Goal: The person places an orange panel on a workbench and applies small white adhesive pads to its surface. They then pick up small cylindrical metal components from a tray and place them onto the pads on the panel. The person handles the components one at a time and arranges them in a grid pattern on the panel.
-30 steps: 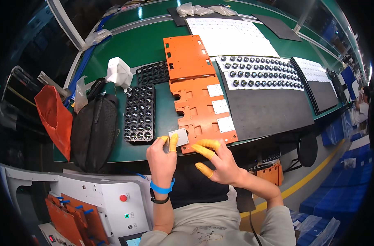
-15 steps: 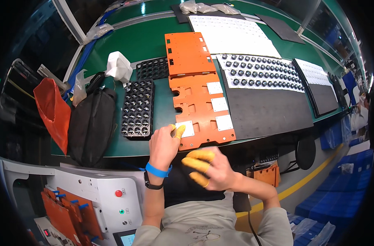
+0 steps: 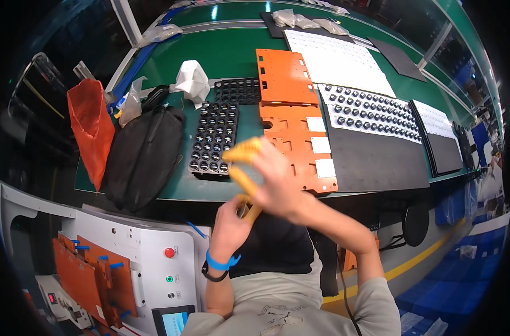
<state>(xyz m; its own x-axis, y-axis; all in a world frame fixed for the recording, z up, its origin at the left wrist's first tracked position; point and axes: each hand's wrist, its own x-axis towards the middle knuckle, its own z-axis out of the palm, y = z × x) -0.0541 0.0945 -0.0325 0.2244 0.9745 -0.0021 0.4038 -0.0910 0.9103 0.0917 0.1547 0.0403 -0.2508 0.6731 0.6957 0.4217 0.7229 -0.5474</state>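
My right hand (image 3: 271, 173), with yellow finger covers, is stretched over the near right corner of a black tray (image 3: 195, 140) holding rows of round black knobs. Its thumb and fingers are apart, with nothing visible between them; motion blurs it. My left hand (image 3: 231, 224) is drawn back before the table edge, its fingers curled round something small, greyish and partly hidden. The orange hinged fixture (image 3: 288, 152) lies behind my right hand, with white square plates (image 3: 321, 145) along its right side. My right hand and forearm hide its near left part.
A white panel with rows of black knobs (image 3: 372, 109) lies on a dark mat (image 3: 372, 162) to the right. At left are a black bag (image 3: 146, 157), an orange bag (image 3: 90, 129) and a white crumpled container (image 3: 192, 81). A machine with a red button (image 3: 169, 252) stands at lower left.
My left hand has left the white plate on the fixture and come back toward my body. My right hand has swung up and forward over the knob tray. The view has shifted.
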